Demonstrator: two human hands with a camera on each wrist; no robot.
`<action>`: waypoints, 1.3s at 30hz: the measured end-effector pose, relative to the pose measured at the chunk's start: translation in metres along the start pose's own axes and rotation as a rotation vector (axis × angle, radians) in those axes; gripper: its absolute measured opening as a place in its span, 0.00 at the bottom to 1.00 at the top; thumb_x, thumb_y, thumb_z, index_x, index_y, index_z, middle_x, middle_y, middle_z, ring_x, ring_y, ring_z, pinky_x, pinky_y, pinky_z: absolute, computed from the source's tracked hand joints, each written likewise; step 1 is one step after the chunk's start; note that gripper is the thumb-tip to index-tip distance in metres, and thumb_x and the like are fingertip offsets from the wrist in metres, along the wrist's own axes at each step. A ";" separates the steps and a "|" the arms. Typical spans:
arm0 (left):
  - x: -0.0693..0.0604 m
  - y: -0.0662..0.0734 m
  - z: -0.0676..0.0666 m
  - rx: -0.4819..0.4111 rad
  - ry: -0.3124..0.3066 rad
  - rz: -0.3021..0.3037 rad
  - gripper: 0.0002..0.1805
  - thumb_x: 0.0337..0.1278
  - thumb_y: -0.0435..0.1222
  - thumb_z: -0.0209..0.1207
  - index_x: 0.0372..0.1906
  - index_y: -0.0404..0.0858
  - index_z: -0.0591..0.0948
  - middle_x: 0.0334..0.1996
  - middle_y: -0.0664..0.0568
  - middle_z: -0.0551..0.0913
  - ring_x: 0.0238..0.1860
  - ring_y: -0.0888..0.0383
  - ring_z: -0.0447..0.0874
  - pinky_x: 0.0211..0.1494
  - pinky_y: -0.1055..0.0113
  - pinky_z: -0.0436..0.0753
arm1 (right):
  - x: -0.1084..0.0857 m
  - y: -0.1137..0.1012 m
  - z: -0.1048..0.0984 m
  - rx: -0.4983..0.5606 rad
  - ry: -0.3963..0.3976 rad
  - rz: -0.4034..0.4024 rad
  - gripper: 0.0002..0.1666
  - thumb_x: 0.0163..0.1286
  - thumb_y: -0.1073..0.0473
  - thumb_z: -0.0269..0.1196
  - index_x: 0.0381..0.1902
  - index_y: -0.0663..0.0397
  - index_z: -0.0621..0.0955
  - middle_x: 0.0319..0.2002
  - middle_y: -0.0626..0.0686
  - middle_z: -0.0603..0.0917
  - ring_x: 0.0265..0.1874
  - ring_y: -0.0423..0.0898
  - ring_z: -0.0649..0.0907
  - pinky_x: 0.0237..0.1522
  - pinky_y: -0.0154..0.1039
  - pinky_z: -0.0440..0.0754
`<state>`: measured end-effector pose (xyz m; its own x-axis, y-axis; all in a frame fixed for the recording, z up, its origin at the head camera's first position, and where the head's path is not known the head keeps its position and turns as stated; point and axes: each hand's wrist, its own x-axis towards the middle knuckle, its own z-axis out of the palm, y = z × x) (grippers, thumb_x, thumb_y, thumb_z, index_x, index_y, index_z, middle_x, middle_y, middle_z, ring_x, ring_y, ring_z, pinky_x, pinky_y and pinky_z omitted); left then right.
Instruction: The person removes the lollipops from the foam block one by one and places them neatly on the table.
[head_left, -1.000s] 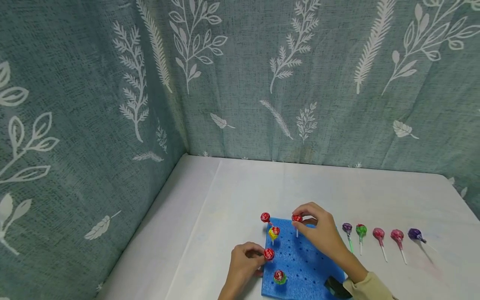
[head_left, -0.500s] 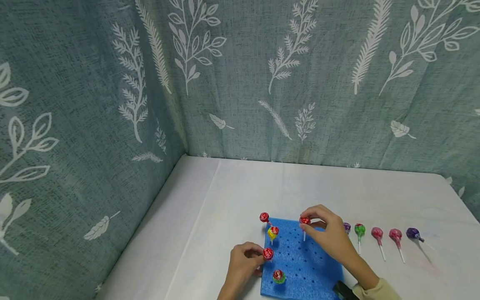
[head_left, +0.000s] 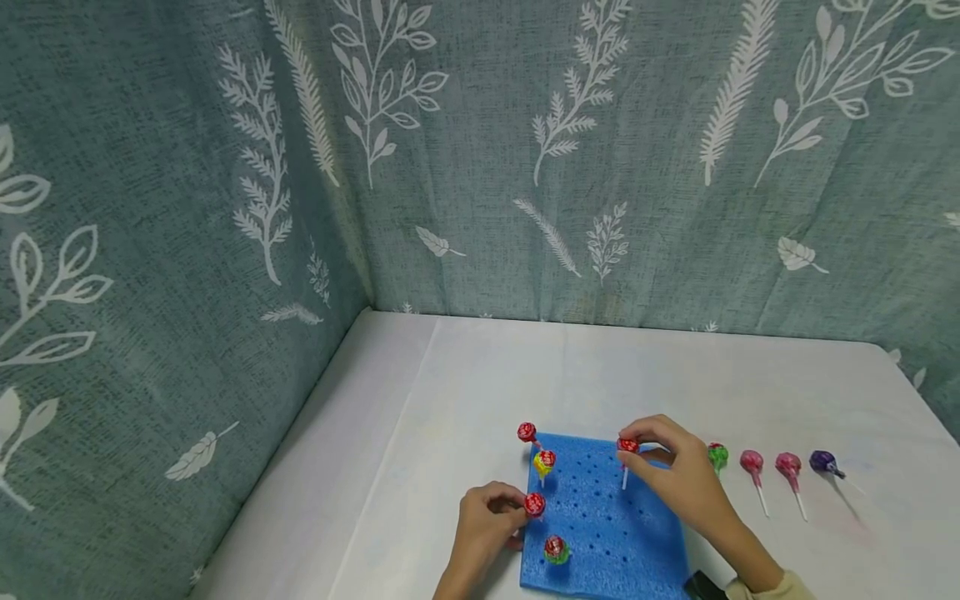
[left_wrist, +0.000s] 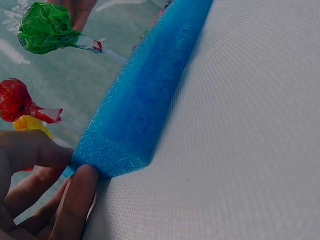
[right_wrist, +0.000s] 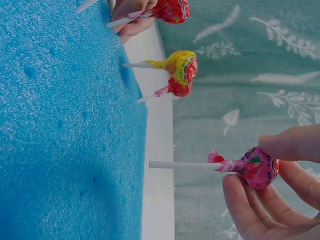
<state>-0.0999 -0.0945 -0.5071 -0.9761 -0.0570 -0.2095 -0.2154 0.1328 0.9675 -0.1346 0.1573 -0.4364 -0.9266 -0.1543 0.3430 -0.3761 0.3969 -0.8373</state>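
My right hand (head_left: 678,475) pinches a pink-and-red wrapped lollipop (right_wrist: 260,170) by its head, thumb on one side and fingers on the other. Its white stick points down at the blue foam block (head_left: 592,508); in the right wrist view the stick's end is free, apart from the foam. My left hand (head_left: 483,529) grips the block's left edge, and in the left wrist view thumb and fingers close on a corner. Along that side stand a red lollipop (head_left: 527,432), a yellow-and-red lollipop (head_left: 544,460), another red lollipop (head_left: 535,504) and a green-and-red lollipop (head_left: 556,549).
Right of the block, a green lollipop (head_left: 717,455), two pink lollipops (head_left: 752,463) and a purple lollipop (head_left: 822,462) lie in a row on the white table (head_left: 465,375). Rows of small holes mark the foam. A patterned curtain (head_left: 480,167) hangs behind.
My right hand has moved right and slightly nearer across the block with its lollipop, now covering a purple lollipop in the row. My left hand has stayed on the block's edge.
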 end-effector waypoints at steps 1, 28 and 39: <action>0.000 0.000 0.000 0.001 0.001 0.001 0.07 0.39 0.26 0.68 0.28 0.34 0.83 0.21 0.49 0.79 0.21 0.59 0.77 0.18 0.63 0.83 | 0.000 0.000 -0.001 -0.005 -0.001 0.003 0.12 0.58 0.66 0.68 0.39 0.51 0.81 0.36 0.46 0.81 0.37 0.39 0.81 0.39 0.29 0.83; 0.000 0.000 0.000 0.021 -0.013 -0.019 0.06 0.42 0.26 0.67 0.29 0.34 0.83 0.22 0.48 0.79 0.22 0.58 0.76 0.19 0.63 0.84 | -0.022 0.004 -0.031 -0.116 0.048 0.098 0.12 0.60 0.60 0.67 0.42 0.52 0.80 0.39 0.48 0.81 0.37 0.35 0.80 0.39 0.23 0.80; 0.002 -0.002 -0.002 0.013 -0.026 0.003 0.06 0.41 0.26 0.67 0.30 0.33 0.83 0.22 0.48 0.80 0.21 0.58 0.76 0.20 0.62 0.84 | -0.026 0.009 -0.044 -0.118 0.087 0.091 0.10 0.60 0.61 0.67 0.41 0.54 0.81 0.37 0.50 0.82 0.35 0.35 0.80 0.36 0.24 0.81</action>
<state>-0.1014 -0.0965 -0.5097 -0.9772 -0.0304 -0.2103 -0.2125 0.1460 0.9662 -0.1139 0.2045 -0.4345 -0.9508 -0.0354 0.3079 -0.2821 0.5102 -0.8124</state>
